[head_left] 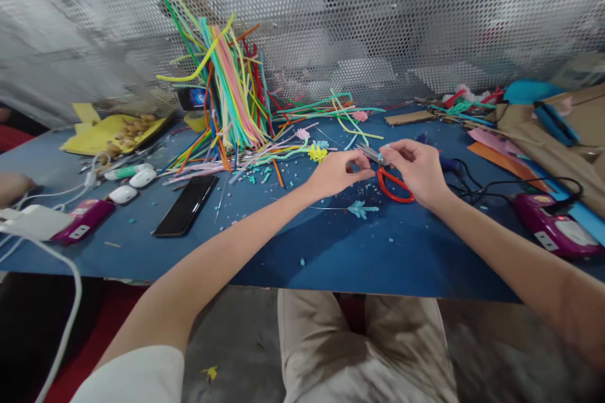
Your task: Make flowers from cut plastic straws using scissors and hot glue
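Observation:
My left hand (pixel 338 173) hovers over the blue table, its thumb and fingers curled into a pinch; whatever they hold is too small to name. My right hand (pixel 416 167) is pinched at the fingertips, where a tiny light-blue fuzzy piece (pixel 382 155) shows. Scissors with red handles (pixel 396 191) are just below and between both hands, blades pointing away to the left; they appear to lie on the table. Closer to me lies a light-blue pipe-cleaner sprig (pixel 362 209) on a thin wire. Yellow (pixel 316 152) and pink (pixel 302 134) pipe-cleaner flowers lie beyond my left hand.
A tall bundle of pipe cleaners (pixel 231 88) leans at the perforated metal screen (pixel 378 25). On the left are a black phone (pixel 186 206), a yellow tray (pixel 113 135), cables and another person's hand (pixel 14 190). A purple power strip (pixel 558 227) and cardboard (pixel 534 132) sit right.

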`<act>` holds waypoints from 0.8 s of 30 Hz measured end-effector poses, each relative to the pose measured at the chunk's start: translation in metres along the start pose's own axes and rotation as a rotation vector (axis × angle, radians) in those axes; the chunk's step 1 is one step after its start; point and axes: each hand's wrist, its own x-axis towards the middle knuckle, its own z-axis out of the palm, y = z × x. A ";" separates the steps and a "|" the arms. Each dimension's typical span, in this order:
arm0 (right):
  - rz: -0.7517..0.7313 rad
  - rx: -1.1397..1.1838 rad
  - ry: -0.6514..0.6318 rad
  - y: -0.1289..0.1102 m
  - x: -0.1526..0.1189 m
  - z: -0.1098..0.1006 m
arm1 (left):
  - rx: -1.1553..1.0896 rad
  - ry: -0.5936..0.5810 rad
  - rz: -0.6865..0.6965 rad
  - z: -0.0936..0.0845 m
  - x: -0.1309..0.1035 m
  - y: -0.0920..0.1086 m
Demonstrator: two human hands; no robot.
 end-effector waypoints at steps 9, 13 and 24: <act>-0.055 -0.101 0.170 0.013 0.012 -0.010 | 0.544 0.068 -0.112 -0.033 0.064 -0.048; -0.036 -0.162 0.135 0.010 0.011 -0.010 | 0.733 0.053 -0.314 -0.025 0.080 -0.053; -0.045 -0.155 0.125 0.006 0.008 -0.010 | 0.681 0.135 -0.328 -0.037 0.081 -0.048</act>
